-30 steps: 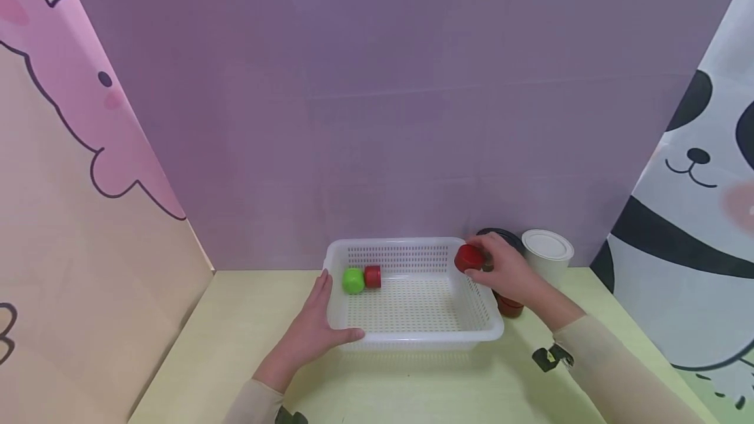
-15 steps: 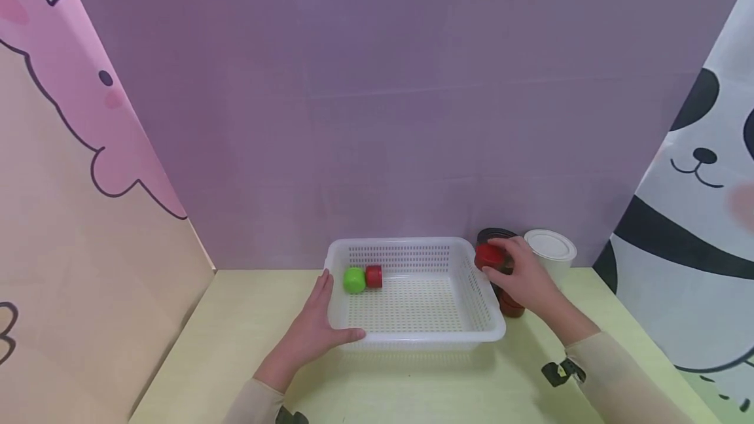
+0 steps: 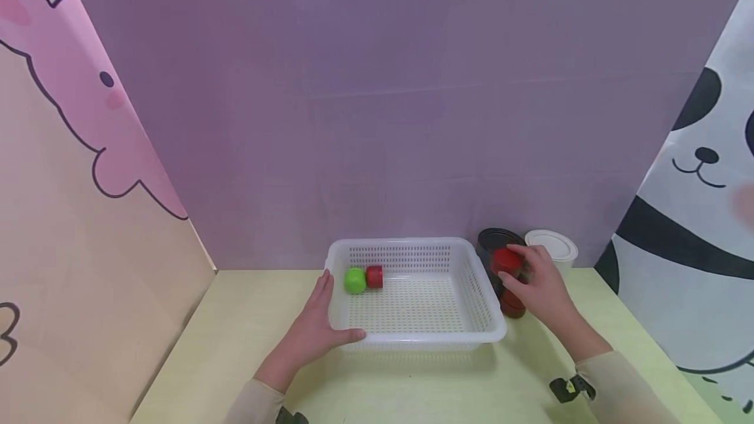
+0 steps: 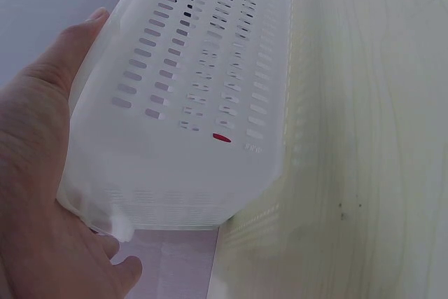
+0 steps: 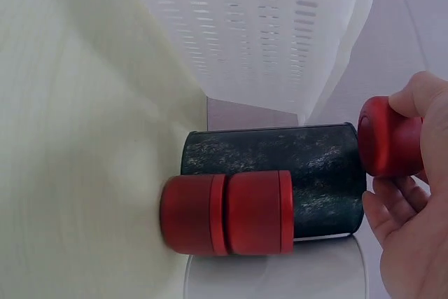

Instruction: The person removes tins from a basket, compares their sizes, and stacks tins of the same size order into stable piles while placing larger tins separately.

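Note:
In the head view, my right hand (image 3: 538, 283) pinches a small red cylindrical jar (image 3: 506, 262) between thumb and fingers, to the right of the white plastic basket (image 3: 415, 337). The right wrist view has this red jar (image 5: 385, 138) level with the top of a black can (image 5: 322, 166). Two more red cylinders (image 5: 259, 211) stand stacked against the can's side. My left hand (image 3: 312, 326) rests at the basket's front left corner, thumb along the front rim, straight fingers along the left side. Inside the basket, a green piece (image 3: 355, 281) touches a red one (image 3: 374, 277).
Right behind my right hand is a white tub (image 3: 554, 247) with a lid, next to the black can (image 3: 491, 239). A pale wooden table (image 3: 406, 391) carries everything. A purple backdrop (image 3: 383, 116) rises behind, with printed animal panels at both sides.
My right hand has carried the red jar from above the basket's right rim outward to the right, uncovering more of the black can. My left hand has stayed on the basket.

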A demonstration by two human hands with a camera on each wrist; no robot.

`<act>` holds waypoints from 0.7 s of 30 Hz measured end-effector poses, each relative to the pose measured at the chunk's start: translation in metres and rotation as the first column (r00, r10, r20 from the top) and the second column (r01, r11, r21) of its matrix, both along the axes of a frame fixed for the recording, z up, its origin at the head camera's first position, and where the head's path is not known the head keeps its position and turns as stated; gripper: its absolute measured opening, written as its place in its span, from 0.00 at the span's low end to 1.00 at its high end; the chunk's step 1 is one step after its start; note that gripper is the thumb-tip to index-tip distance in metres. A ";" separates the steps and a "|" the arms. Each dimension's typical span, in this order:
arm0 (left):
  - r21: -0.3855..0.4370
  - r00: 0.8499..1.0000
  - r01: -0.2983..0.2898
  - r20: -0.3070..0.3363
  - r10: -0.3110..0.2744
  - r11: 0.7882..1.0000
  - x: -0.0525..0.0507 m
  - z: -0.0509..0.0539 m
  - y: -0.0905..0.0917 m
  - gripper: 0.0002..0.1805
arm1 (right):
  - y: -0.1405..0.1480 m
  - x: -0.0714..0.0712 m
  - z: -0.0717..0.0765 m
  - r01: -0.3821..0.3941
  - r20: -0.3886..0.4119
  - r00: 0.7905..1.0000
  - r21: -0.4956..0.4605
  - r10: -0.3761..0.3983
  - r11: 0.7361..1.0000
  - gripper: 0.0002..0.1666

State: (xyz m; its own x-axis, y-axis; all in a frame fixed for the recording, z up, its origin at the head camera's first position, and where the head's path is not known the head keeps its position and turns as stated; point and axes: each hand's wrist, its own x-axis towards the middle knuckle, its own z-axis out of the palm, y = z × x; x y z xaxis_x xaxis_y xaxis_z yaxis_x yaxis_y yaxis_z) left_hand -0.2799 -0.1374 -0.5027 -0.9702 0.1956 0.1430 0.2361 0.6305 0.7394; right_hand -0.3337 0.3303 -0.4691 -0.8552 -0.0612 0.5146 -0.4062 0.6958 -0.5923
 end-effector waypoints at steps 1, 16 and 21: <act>0.001 1.000 0.000 0.001 0.000 1.000 0.000 0.000 0.000 0.76 | 0.001 0.001 -0.001 0.000 -0.008 1.000 -0.007 0.000 1.000 0.34; 0.006 1.000 0.000 0.004 0.000 1.000 0.000 -0.001 -0.001 0.76 | 0.011 0.011 -0.015 0.051 -0.077 0.996 -0.022 -0.053 0.998 0.34; 0.002 1.000 0.006 -0.007 -0.006 1.000 -0.001 -0.002 -0.001 0.76 | 0.014 0.013 -0.019 0.063 -0.030 0.998 -0.022 -0.063 0.998 0.34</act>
State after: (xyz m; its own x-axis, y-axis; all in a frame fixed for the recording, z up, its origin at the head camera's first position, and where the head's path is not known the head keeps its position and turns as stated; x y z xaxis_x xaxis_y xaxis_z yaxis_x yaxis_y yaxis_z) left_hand -0.2812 -0.1387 -0.5043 -0.9680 0.2012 0.1501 0.2450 0.6278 0.7388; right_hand -0.3204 0.3445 -0.4882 -0.8406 0.0030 0.5416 -0.3805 0.7084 -0.5945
